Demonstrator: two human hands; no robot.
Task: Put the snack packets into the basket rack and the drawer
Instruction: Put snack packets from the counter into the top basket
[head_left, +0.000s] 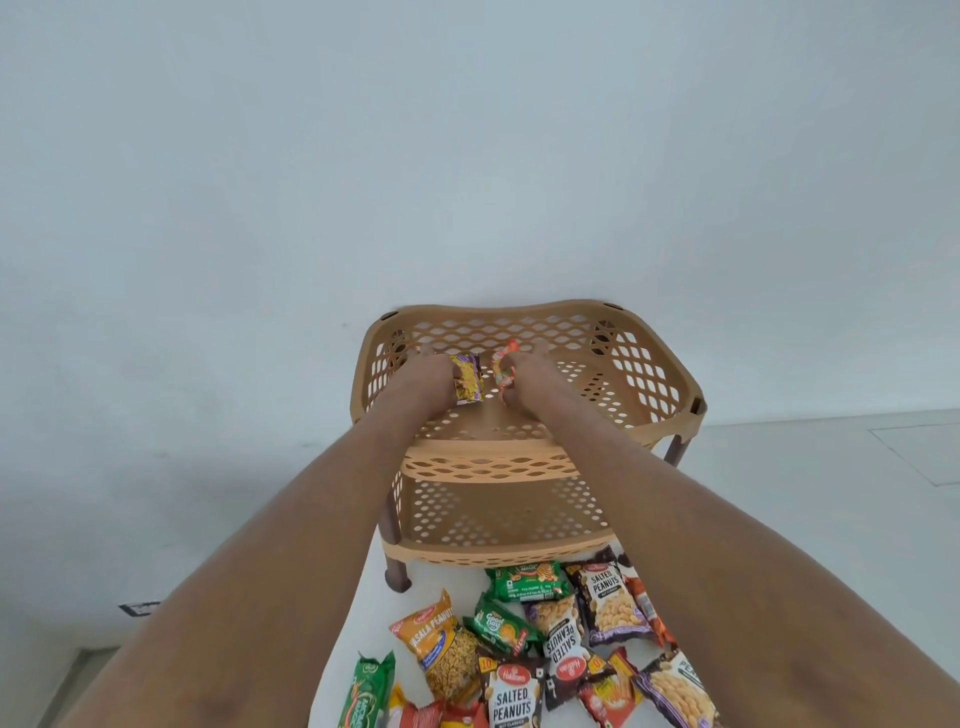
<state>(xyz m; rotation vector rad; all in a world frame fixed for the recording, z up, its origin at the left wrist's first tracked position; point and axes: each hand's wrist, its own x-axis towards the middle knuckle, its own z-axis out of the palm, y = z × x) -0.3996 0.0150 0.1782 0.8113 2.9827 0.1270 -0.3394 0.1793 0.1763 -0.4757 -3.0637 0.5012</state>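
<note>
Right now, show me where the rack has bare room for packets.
Top basket: bare on its right side, beyond the right hand. The left hand fills its left. Lower shelf: bare throughout. The packets crowd the floor in front.

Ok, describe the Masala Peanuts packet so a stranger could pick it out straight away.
Start at the tan basket rack against the wall, then drop to the packets strewn on the floor in front of it. On the pile's left side lies the Masala Peanuts packet: orange and yellow, with a clear window, unlike the dark Salted Peanuts packets and green biscuit packs nearby.

Bottom edge crops the salted peanuts packet (511, 696).
</note>
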